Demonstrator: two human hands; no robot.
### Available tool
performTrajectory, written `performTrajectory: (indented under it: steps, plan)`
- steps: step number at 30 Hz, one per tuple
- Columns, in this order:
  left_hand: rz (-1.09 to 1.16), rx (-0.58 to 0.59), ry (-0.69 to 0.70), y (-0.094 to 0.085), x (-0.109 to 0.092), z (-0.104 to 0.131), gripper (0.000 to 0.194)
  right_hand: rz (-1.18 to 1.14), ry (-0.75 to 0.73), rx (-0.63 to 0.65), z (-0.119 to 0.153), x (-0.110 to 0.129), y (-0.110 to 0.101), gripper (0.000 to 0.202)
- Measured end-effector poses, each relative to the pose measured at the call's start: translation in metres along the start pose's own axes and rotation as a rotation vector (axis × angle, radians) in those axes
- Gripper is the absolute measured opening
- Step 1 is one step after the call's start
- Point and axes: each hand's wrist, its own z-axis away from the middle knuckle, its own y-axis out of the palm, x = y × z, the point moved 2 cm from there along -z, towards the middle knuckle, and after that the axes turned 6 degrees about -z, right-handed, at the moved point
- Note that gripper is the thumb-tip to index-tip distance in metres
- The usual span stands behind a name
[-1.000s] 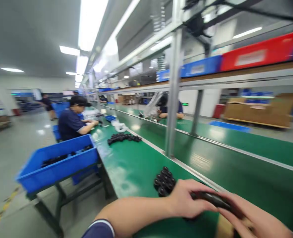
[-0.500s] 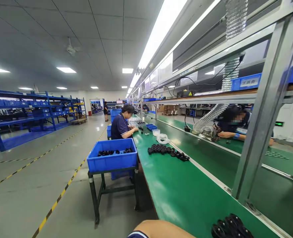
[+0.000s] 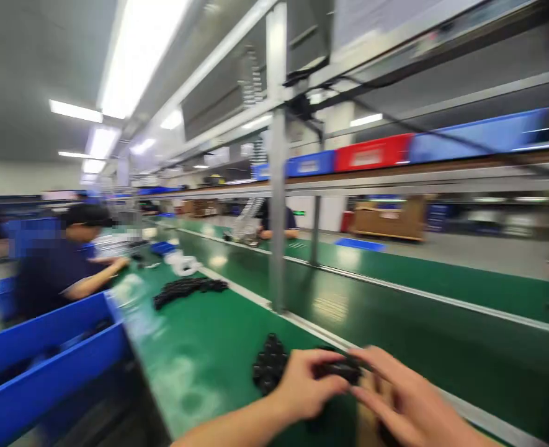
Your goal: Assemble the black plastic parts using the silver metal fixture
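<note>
Head view: left hand and right hand hold a black part.

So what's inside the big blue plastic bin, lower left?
Dark, motion-blurred parts, shapes unclear. They and the near blue wall cover the bin's bottom; its left end is out of frame.

A faint sheen is shown by the black piece, smooth gloss by the green bench, metal by the post.

Black part between both hands
</note>
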Motion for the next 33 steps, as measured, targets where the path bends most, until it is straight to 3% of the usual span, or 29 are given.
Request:
performTrajectory:
  steps: [2,5,10,15,17,19,22,25,30,33]
  plan:
    - [0.017,0.071,0.042,-0.002,-0.011,0.0,0.05,0.025,0.127,0.149,0.011,0.014,-0.014,0.03]
    - [0.0,0.145,0.021,-0.009,-0.005,-0.008,0.048,0.168,0.226,0.211,0.003,0.018,-0.019,0.021]
    - [-0.06,0.125,-0.019,-0.006,0.01,-0.006,0.046,0.25,0.354,0.269,-0.002,0.013,-0.024,0.051]
    - [0.085,0.069,-0.141,-0.007,0.014,-0.008,0.055,0.102,0.206,0.128,0.003,0.02,-0.038,0.03]
    - [0.138,0.062,-0.166,-0.007,0.017,-0.01,0.057,0.081,0.122,0.155,0.004,0.018,-0.038,0.043]
    - [0.137,0.067,-0.158,-0.005,0.018,-0.011,0.057,0.081,0.081,0.185,0.005,0.014,-0.034,0.043]
    - [0.038,0.071,-0.084,-0.003,0.015,-0.008,0.054,0.016,0.139,0.146,0.006,0.01,-0.026,0.029]
    - [-0.124,0.004,0.043,-0.004,0.008,-0.004,0.049,-0.12,0.308,0.067,0.006,0.009,-0.018,0.022]
    - [-0.396,-0.089,0.282,-0.008,-0.001,0.0,0.041,-0.449,0.579,-0.041,0.005,0.005,0.001,0.024]
    - [-0.447,-0.15,0.377,-0.01,-0.004,0.003,0.036,-0.602,0.631,-0.127,0.003,0.005,0.011,0.029]
